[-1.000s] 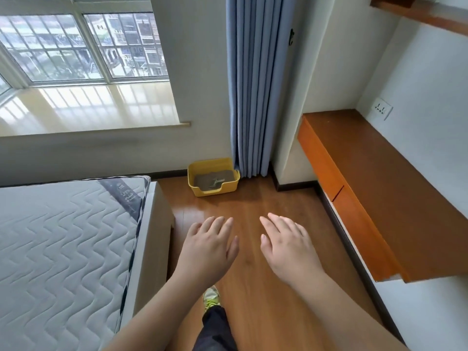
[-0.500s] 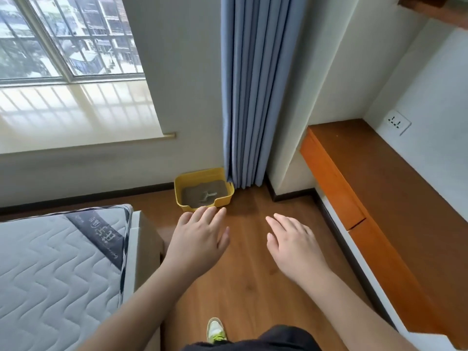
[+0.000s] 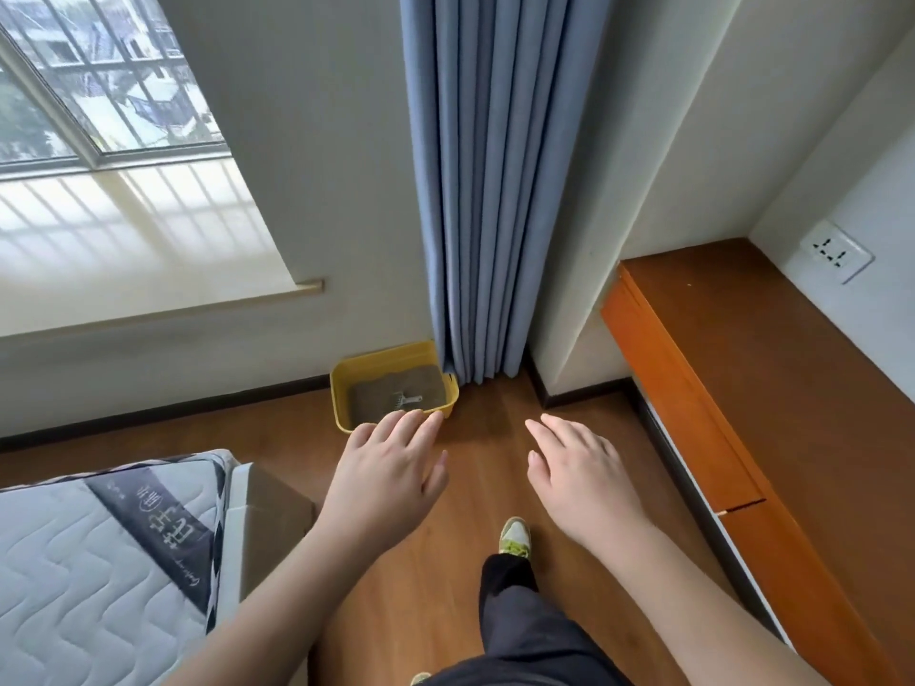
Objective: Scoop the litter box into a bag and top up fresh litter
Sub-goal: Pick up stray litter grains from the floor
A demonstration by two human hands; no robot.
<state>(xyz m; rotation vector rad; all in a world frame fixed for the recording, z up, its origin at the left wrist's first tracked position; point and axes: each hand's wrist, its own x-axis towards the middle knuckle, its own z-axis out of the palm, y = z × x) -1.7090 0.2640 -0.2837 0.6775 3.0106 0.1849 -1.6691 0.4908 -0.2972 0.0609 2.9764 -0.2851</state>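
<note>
A yellow litter box (image 3: 341,383) stands on the wooden floor against the wall, beside the foot of a blue curtain. Grey-brown litter fills it, and a small grey scoop (image 3: 407,400) lies on the litter. My left hand (image 3: 391,472) is held out palm down, fingers apart and empty; its fingertips overlap the box's near rim in the image, well above the floor. My right hand (image 3: 577,470) hovers to the right of it, also spread and empty. No bag or fresh litter is in view.
A mattress (image 3: 94,561) on a white bed frame fills the lower left. An orange-brown wall desk (image 3: 772,388) runs along the right. The blue curtain (image 3: 482,190) hangs behind the box. My leg and shoe (image 3: 515,537) step on the floor strip between bed and desk.
I have walked closer to the litter box, which looks larger and nearer. Both hands stay raised and empty. My shoe has stepped forward into the middle of the floor.
</note>
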